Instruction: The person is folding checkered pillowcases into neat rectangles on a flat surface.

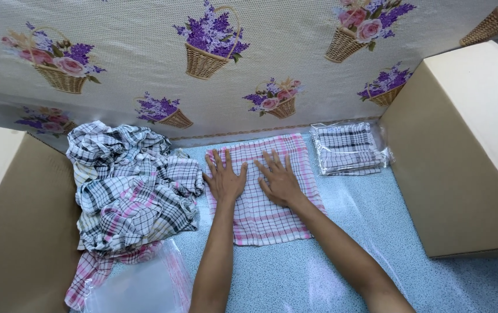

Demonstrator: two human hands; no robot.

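Left hand (pixel 224 181) and right hand (pixel 279 181) are lying flat, fingers spread, gripping nothing, pressing the pink checked cloth (pixel 263 217) on the tabletop (pixel 376 232), between crumpled cloth pile (pixel 130 185) and bagged cloths (pixel 348 149).

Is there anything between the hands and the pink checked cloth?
No. The left hand and the right hand both lie flat right on the pink checked cloth, touching it. The pile of checked cloths sits off to the left side.
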